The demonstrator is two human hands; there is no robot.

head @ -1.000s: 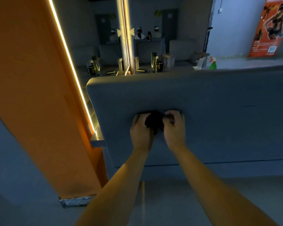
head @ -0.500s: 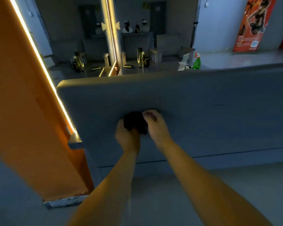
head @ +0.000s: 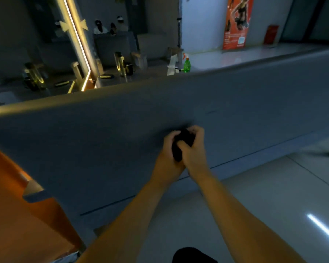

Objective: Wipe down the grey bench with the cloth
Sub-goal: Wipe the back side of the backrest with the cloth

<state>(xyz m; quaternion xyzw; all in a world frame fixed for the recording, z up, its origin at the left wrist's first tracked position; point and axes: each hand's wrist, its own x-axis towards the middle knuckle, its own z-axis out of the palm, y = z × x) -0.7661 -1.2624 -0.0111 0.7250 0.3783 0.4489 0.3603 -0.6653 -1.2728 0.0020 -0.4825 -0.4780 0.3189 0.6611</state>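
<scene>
Cloth [head: 182,144]: dark, wadded, centre of frame slightly right, on or just over the broad grey face of the bench [head: 103,141]; actual contact cannot be made out in the dim light. The wad's long axis runs near-vertical in frame, top tipped a little right. Left hand [head: 167,150] grips it from the left, fingers curled over its upper edge. Right hand [head: 196,149] grips it from the right, fingers wrapped over the top and front. The cloth sits between them, so neither hand is nearer. The bench's long axis runs from lower left to upper right of frame, crossing the wad's axis. Judgement: a wiping stroke would follow the bench's axis, and grey face extends both ways from the hands, to the left edge and to the upper right. Orange panel [head: 17,205] bounds the bench at lower left. Green spray bottle [head: 187,65] stands beyond the bench's top edge, upper centre, well apart from the hands.
</scene>
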